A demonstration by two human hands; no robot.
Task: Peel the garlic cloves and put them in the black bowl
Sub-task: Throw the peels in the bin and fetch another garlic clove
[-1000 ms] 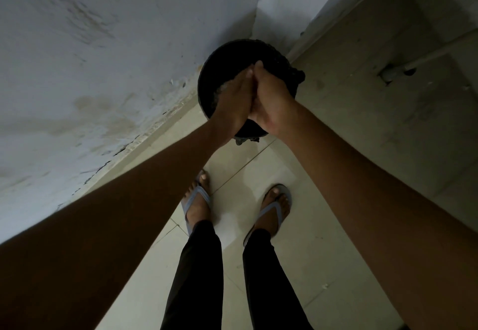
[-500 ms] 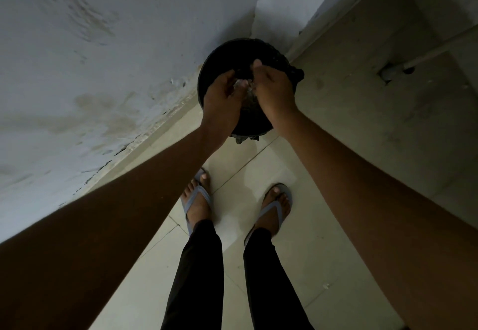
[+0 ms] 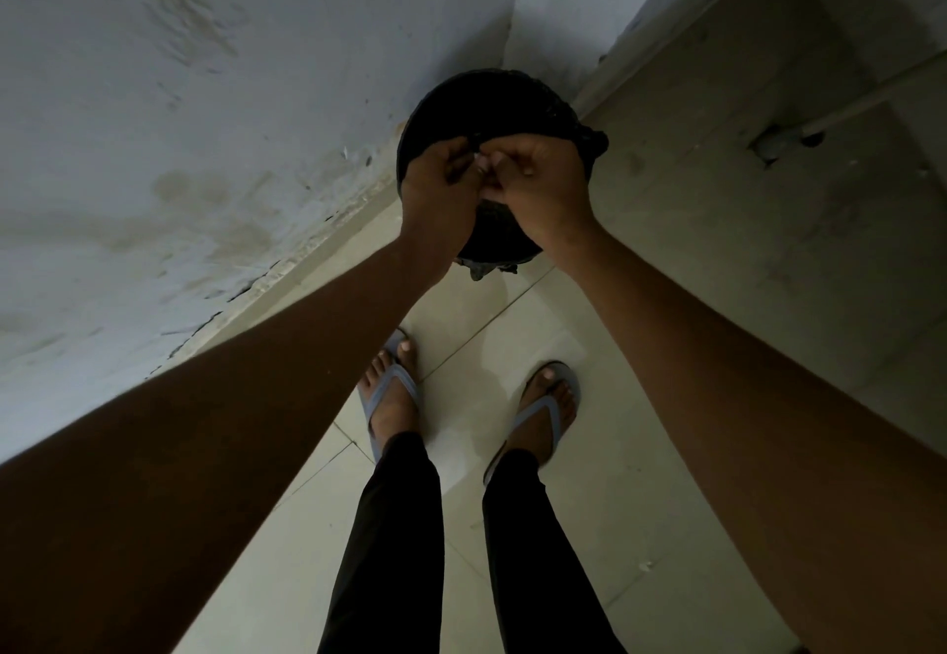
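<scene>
Two feet in blue-grey flip-flops stand on the pale tiled floor, the black trousers cut off by the bottom edge. Farther out, the left hand and right hand meet, fingers curled, pinching something small and pale; dim light hides whether it is garlic, and its long axis. Beneath them sits a round black container, mostly hidden, against the stained wall. No writing shows.

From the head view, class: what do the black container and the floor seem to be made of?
black container: dark, matte, with a crinkled rim, probably a plastic liner over a bin; too dim to be sure.
floor: pale glazed tile, likely ceramic, with grout lines and faint sheen.
</scene>
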